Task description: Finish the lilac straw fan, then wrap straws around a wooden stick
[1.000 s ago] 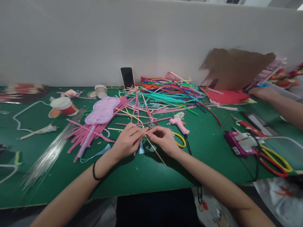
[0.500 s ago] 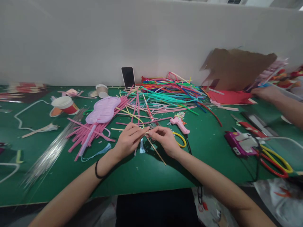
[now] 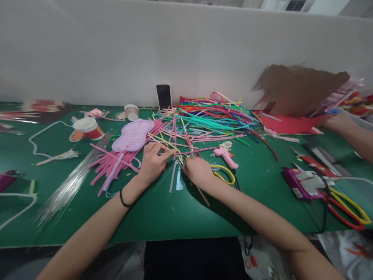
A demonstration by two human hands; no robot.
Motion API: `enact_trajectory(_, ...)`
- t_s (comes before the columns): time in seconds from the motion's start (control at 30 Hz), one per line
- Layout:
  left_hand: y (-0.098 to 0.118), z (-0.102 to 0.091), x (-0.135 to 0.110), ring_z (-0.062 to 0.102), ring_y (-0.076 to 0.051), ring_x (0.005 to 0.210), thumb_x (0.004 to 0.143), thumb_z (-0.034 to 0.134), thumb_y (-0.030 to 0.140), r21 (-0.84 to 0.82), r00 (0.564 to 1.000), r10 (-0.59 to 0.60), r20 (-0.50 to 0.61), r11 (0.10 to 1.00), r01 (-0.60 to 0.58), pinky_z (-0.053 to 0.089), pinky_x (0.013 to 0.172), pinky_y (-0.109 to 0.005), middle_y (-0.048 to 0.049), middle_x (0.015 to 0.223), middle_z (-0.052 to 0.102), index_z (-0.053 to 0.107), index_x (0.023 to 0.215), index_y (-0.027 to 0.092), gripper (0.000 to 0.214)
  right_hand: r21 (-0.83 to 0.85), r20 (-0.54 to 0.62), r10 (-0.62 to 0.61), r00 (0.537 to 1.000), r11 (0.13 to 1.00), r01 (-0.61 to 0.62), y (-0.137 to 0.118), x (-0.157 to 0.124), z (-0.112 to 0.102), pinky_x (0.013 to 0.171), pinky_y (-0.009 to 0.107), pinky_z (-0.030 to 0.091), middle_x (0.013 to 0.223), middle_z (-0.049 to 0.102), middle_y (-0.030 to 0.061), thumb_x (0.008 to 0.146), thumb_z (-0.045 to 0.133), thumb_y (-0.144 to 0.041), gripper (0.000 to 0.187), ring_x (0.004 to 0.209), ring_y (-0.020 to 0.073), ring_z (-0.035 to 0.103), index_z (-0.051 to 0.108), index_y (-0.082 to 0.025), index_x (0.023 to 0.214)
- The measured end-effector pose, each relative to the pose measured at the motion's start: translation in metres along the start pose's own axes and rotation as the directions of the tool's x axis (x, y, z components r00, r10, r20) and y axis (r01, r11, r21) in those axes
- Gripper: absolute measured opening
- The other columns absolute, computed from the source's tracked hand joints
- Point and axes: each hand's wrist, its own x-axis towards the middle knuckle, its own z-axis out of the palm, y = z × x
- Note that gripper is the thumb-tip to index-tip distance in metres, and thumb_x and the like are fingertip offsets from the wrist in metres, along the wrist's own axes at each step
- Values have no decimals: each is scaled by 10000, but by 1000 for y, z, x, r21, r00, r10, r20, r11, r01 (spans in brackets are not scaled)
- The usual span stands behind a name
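Observation:
My left hand (image 3: 153, 162) is closed in a pinch, thumb and index finger meeting beside a yellow pipe cleaner (image 3: 164, 140). What sits between those fingertips is too small to make out. Just right of it, my right hand (image 3: 198, 170) has its fingers curled together low over the table, and they hide whatever they grip. A light blue tassel (image 3: 180, 182) lies between the two hands, its top close to my right fingertips. A thin wooden stick (image 3: 204, 196) sticks out from under my right hand. Beyond the fingers lies a red-patterned pen-like tool (image 3: 187, 135).
A lilac padded shape (image 3: 132, 136) rests on pink pipe cleaners (image 3: 103, 167) at left, near a paper cup (image 3: 92, 130). At right are a pink glue gun (image 3: 226, 155), yellow-handled scissors (image 3: 230, 177) and a purple power strip (image 3: 297, 186). Another person's arm (image 3: 346, 128) reaches in.
My hands have moved apart slightly; the left fingertips have drawn away from the right ones. My right hand has turned knuckles up and lowered. More of the blue tassel shows.

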Motion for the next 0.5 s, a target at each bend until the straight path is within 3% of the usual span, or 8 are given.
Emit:
enact_trajectory(0.07,1,0,0,573,-216,865,901,595,238,4,1000,-3,-4,1000,3,404,764,-361,-54,806,687,725,1093,287,236,37,-5,23,1000,999,-23,0,0,0,632,319,435,845,708,161,843,550,-180,98,759,260,676,636,-150,808)
enact_trajectory(0.17,6,-3,1,604,-219,876,912,578,255,-52,999,-53,-13,997,53,413,751,-359,-61,803,717,718,1116,244,247,387,-53,36,998,922,-13,8,0,-1,597,286,432,728,706,86,808,592,-220,65,660,201,655,594,-181,756)
enact_trajectory(0.27,13,-5,4,593,-231,972,916,554,225,-154,990,-141,-16,979,137,437,811,-381,-82,916,728,700,1154,216,280,808,-49,68,997,589,0,14,-2,-3,520,240,430,645,682,4,837,580,-307,108,522,130,592,571,-201,853)
enact_trajectory(0.33,18,-7,6,578,-224,997,922,529,213,-265,980,-201,16,944,198,462,842,-381,-83,963,719,685,1183,206,304,930,-32,81,996,366,0,14,-3,-3,458,215,403,632,673,-17,835,594,-387,206,469,104,547,571,-201,920)
enact_trajectory(0.4,21,-8,7,586,-202,970,923,532,238,-405,962,-264,73,873,271,492,831,-354,-73,983,712,695,1163,213,291,970,-21,82,996,245,1,12,-4,-1,412,193,362,652,682,-17,815,622,-447,281,454,87,526,579,-199,939)
enact_trajectory(0.5,26,-9,8,618,-175,883,896,592,308,-566,917,-365,158,728,387,519,760,-307,-64,982,708,734,1060,215,236,987,32,54,998,156,-40,8,-6,3,381,174,337,690,706,-3,774,669,-497,339,460,78,544,590,-196,909)
